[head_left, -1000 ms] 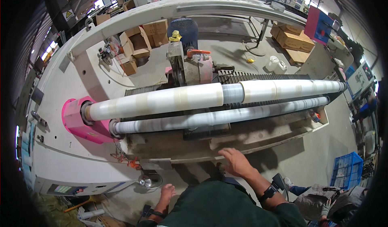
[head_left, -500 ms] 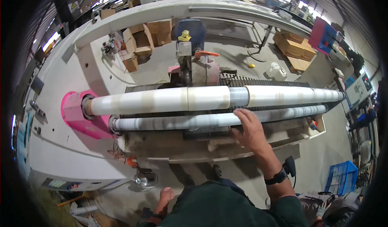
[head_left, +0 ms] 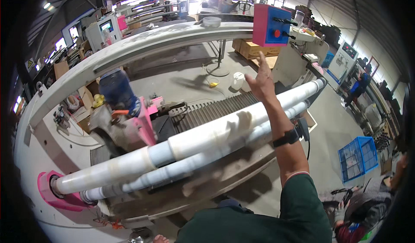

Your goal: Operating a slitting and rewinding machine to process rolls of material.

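Observation:
My right hand (head_left: 261, 83) is raised over the far right part of a long white roll (head_left: 225, 130). Its fingers point up toward a pink and blue control box (head_left: 270, 26) with a red button and black switches; the hand appears apart from the box. Thumb and fingers are spread, holding nothing. A bare grey-blue stretch of core (head_left: 162, 153) divides the white roll into two lengths. Alongside, on the near side, runs a thinner white roller (head_left: 181, 167). Only a sliver of my left hand (head_left: 161, 239) shows at the bottom edge; its fingers are mostly cut off.
A pink end housing (head_left: 45, 193) carries both rollers at the left. Behind them stands a carriage with a blue motor (head_left: 116, 90). A white beam (head_left: 142, 52) arches across the back. At right are a blue crate (head_left: 356, 158) and a co-worker's gloved hand (head_left: 341, 212).
My right hand has risen from beside the thinner roller up toward the control box. The view has swung right; the carriage sits farther left, and the left hand is nearly out of view.

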### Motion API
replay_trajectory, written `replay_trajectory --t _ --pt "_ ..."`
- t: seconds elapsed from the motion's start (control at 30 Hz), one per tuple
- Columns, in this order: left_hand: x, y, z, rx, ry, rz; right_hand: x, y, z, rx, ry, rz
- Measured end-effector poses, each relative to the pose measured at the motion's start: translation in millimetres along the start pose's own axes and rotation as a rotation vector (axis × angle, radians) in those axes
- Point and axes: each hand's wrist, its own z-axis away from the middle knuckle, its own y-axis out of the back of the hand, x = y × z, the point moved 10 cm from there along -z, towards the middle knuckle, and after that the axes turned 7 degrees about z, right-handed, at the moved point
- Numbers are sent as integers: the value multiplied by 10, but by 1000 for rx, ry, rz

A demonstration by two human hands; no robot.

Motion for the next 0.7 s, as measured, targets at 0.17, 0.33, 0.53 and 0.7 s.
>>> replay_trajectory --t 0.17,0.33,0.53,0.7 --pt "417 -2063 198 331 -54 52 1642 -46 -731 148 -145 78" --pt "175 -2710 34 461 -221 31 2404 -83 -1224 202 109 53" --pt "-113 -2861 -48 542 -227 -10 2920 -125 -1430 164 184 48" --pt "-394 -3092 26 705 -188 -90 2980 -138 -1374 265 252 286"
